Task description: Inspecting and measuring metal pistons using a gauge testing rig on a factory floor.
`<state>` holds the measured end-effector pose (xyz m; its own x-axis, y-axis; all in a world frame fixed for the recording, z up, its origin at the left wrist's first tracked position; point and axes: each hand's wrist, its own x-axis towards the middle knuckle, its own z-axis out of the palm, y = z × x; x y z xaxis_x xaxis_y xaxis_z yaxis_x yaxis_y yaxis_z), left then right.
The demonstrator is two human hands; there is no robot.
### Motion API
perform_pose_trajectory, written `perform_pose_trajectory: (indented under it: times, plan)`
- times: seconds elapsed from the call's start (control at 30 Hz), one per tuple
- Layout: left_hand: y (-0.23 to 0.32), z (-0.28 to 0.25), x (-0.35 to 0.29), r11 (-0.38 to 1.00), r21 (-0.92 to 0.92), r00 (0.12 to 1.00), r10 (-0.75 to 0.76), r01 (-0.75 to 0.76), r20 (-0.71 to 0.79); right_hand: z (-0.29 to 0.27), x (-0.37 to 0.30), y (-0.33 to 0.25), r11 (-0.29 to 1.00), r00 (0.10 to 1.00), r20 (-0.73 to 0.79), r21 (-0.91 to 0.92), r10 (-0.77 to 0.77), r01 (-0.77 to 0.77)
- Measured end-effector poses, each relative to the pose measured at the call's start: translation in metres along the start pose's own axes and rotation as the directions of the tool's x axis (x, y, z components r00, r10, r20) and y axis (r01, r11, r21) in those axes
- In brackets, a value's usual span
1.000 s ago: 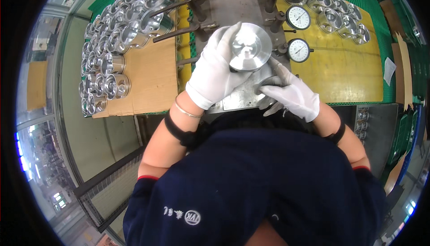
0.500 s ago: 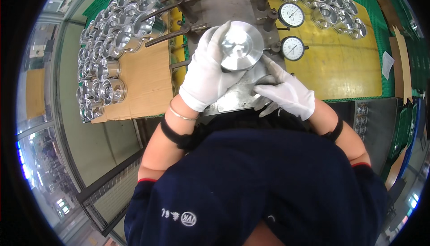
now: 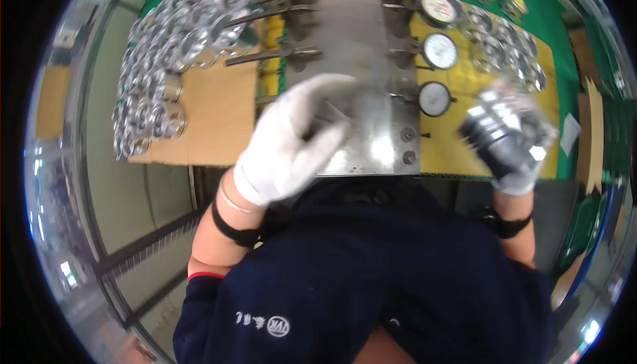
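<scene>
Metal piston (image 3: 499, 128), blurred, is held above the near right corner of the table (image 3: 448, 158), the fingers of the right hand (image 3: 516, 182) seemingly clamped around it. Clearance from dial gauge (image 3: 434, 99) and grouped pistons (image 3: 490, 54) is best kept. The left hand's (image 3: 285, 140) fingers are held apart, at the near left edge of the metal plate (image 3: 352, 26).

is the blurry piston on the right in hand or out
In the right hand: its white glove shows against the lower end of the piston. Blur hides whether it touches the yellow board.
</scene>
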<state>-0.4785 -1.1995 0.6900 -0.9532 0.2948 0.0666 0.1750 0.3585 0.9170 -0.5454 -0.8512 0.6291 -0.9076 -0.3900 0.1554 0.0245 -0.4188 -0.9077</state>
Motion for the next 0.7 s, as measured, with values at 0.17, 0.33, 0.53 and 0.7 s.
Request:
perform_pose_trajectory:
  times: [0.17,0.33,0.53,0.7]
  plan:
    - [-0.067,-0.056,-0.06,0.894,0.35,0.842,-0.054,0.281,-0.536,-0.161,0.005,0.027,0.379,0.9,-0.405,-0.867,-0.162,-0.322]
    - [-0.125,-0.128,-0.132,0.552,0.491,0.632,-0.087,0.674,-0.77,-0.178,0.065,0.096,0.852,0.663,-0.611,0.035,0.433,-0.523]
    - [-0.17,-0.208,-0.164,0.287,0.608,0.656,-0.115,0.741,-0.746,-0.174,0.126,0.152,0.831,0.629,-0.631,0.047,0.455,-0.554]
    - [-0.21,-0.268,-0.131,0.262,0.788,0.828,-0.236,0.558,-0.508,-0.235,0.126,0.171,0.888,0.69,-0.663,-0.081,0.292,-0.453]
